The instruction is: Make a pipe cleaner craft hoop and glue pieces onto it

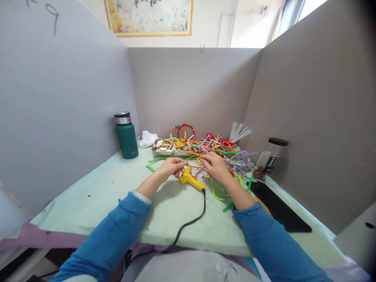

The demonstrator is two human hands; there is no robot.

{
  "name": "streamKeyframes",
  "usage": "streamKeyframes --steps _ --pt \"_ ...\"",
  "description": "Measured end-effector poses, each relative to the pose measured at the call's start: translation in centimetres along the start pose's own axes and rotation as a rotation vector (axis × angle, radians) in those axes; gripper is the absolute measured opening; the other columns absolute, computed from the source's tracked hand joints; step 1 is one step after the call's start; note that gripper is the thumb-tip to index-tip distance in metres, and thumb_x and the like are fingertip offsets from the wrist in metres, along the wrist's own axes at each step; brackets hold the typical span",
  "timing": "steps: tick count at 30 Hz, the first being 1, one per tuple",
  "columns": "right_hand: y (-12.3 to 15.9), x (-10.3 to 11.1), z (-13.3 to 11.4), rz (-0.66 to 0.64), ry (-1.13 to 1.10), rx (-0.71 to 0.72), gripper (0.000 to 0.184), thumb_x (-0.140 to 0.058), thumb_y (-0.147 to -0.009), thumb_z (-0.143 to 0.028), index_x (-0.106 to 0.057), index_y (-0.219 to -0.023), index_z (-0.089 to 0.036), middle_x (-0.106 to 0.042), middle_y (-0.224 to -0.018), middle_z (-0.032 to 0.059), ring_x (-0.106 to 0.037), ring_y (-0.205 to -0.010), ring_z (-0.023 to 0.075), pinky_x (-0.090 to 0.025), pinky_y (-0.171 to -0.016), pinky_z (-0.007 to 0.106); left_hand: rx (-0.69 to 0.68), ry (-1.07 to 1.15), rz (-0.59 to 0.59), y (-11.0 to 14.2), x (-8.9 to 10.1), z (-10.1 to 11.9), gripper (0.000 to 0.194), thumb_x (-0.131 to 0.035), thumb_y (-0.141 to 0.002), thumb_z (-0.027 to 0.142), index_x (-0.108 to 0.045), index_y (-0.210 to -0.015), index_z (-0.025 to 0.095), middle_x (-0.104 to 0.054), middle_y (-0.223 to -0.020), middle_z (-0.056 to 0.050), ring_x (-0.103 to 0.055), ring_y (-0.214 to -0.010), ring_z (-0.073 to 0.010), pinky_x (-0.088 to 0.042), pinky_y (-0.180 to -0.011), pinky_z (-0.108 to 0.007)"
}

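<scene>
My left hand (pixel 172 167) is closed in a pinch, with the end of a thin pink-purple pipe cleaner (pixel 187 164) at its fingertips. To its right, my right hand (pixel 216 166) has its fingers bent together over the coloured strands; what lies between them is too small to make out. A yellow hot glue gun (pixel 192 181) lies on the table just below and between both hands, its black cord (pixel 194 223) running toward the front edge. Loose green pipe cleaners (pixel 216 194) lie under and beside my right wrist.
Behind my hands stand a metal tray (pixel 164 153) of shells and a heap of pipe cleaners (pixel 217 143). Clear glue sticks (pixel 239 133), a green bottle (pixel 127 139), a black-lidded jar (pixel 274 152) and a black flat slab (pixel 280 207) sit around. Grey partitions (pixel 194 86) enclose the table.
</scene>
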State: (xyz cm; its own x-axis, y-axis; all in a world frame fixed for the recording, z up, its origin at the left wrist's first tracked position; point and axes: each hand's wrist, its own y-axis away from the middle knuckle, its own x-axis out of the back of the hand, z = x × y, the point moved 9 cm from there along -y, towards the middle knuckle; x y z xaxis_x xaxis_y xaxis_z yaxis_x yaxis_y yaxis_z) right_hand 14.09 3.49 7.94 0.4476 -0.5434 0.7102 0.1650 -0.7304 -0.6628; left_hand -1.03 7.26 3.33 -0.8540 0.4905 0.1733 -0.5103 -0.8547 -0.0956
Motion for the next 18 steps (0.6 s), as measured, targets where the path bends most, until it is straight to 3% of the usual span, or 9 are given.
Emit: streamKeyframes --steps 3,6,9,14,18 --pt "0.1 -0.1 -3.1 0.044 -0.275 0.183 0.027 -0.048 -0.086 -0.027 -0.061 -0.109 -0.021 -0.061 -0.098 0.0065 -0.056 -0.082 0.0143 -0.044 -0.072 0.026 -0.019 -0.026 -0.028 0.2 -0.7 0.2 0.033 -0.062 -0.070 0.043 -0.059 -0.075 0.011 -0.055 -0.058 0.001 -0.039 -0.036 -0.0028 -0.034 -0.039 -0.018" --pt "0.4 -0.9 -4.8 -0.005 -0.348 0.252 0.022 -0.048 -0.086 -0.024 -0.063 -0.101 -0.021 -0.061 -0.094 0.0059 -0.056 -0.083 0.0144 -0.043 -0.072 0.026 -0.047 -0.051 -0.059 0.4 -1.3 0.5 0.031 -0.061 -0.071 0.042 -0.056 -0.066 0.011 -0.053 -0.055 0.001 -0.039 -0.037 -0.0032 -0.034 -0.040 -0.019" --pt "0.6 -1.5 -5.1 -0.038 -0.332 0.225 0.018 -0.047 -0.086 -0.024 -0.064 -0.091 -0.019 -0.061 -0.088 0.0056 -0.055 -0.084 0.0152 -0.041 -0.075 0.027 -0.068 -0.067 -0.051 0.4 -1.4 0.7 0.029 -0.059 -0.071 0.039 -0.056 -0.063 0.011 -0.054 -0.055 0.001 -0.039 -0.036 -0.0031 -0.033 -0.040 -0.019" --pt "0.6 -1.7 -4.2 -0.010 -0.255 0.120 0.017 -0.045 -0.085 -0.023 -0.062 -0.085 -0.018 -0.061 -0.085 0.0057 -0.054 -0.080 0.0153 -0.040 -0.072 0.026 -0.079 -0.111 -0.019 0.1 -1.3 0.6 0.026 -0.057 -0.073 0.037 -0.059 -0.074 0.012 -0.058 -0.058 0.000 -0.038 -0.036 -0.0031 -0.033 -0.040 -0.018" --pt "0.4 -2.4 -3.2 0.009 -0.251 0.020 0.016 -0.047 -0.083 -0.024 -0.061 -0.082 -0.017 -0.062 -0.079 0.0046 -0.054 -0.074 0.0147 -0.039 -0.069 0.025 -0.165 -0.315 0.064 0.0 -1.0 1.1 0.022 -0.053 -0.075 0.034 -0.061 -0.077 0.013 -0.059 -0.056 0.000 -0.044 -0.041 -0.0063 -0.034 -0.043 -0.018"
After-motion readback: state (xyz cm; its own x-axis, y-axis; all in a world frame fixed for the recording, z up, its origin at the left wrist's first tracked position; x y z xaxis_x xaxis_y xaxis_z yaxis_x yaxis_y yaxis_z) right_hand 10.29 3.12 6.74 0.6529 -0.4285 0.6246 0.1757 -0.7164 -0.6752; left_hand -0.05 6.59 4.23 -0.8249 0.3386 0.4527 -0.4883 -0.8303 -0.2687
